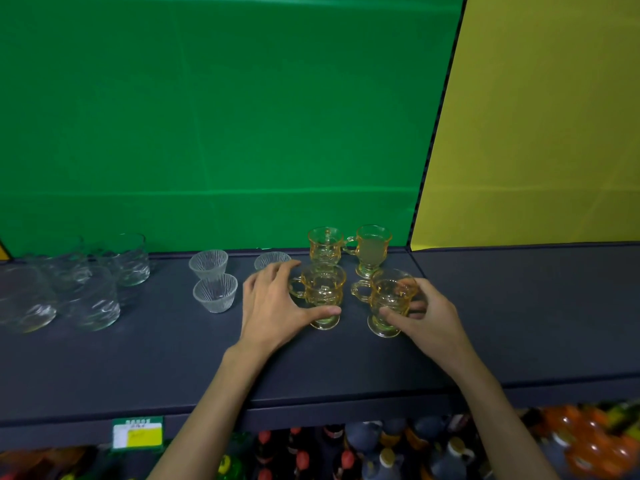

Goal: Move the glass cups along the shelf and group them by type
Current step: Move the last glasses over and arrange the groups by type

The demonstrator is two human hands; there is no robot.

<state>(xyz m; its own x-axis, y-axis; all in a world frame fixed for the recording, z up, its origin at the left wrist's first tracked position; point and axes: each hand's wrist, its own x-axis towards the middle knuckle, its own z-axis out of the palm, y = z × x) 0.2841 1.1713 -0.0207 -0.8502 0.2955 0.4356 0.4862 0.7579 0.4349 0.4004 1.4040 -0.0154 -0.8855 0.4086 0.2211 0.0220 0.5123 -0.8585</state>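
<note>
On the dark shelf [173, 358], my left hand [273, 303] and right hand [426, 317] each curl round an amber mug; I'd slide them gently, bases flat, beside the back pair.

Two bare forearms are showing, rising from the lower frame edge; the left hand [273, 303] and right hand [429, 318] are wearing nothing (no sleeves, rings or watch).
</note>
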